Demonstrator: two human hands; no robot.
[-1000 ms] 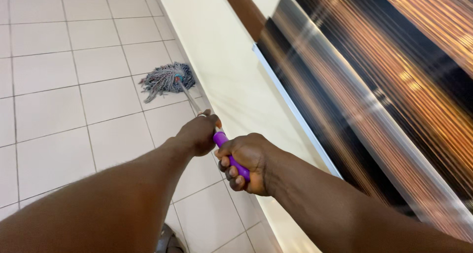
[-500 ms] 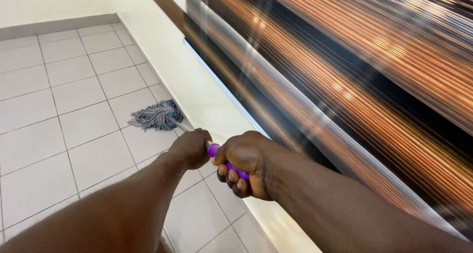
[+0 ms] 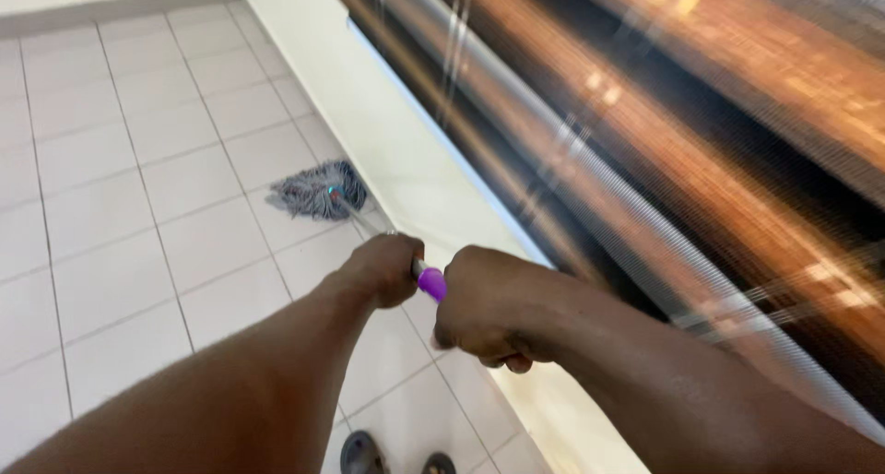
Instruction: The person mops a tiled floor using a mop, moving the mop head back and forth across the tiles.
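Both my hands grip a mop by its handle. My left hand is wrapped around the metal shaft just ahead of the purple grip. My right hand closes over the purple grip's near end, right behind the left hand. The shaft runs forward and down to the grey string mop head, which lies spread on the white tiled floor next to the cream wall base.
A cream wall runs along the right side of the floor, topped by a dark and orange striped surface, blurred by motion. The toes of two dark sandals show at the bottom edge. A grey skirting lines the far wall.
The view has shifted and tilted down, bringing my sandals into sight. The mop head sits slightly further right along the wall base. My right hand now covers more of the purple grip.
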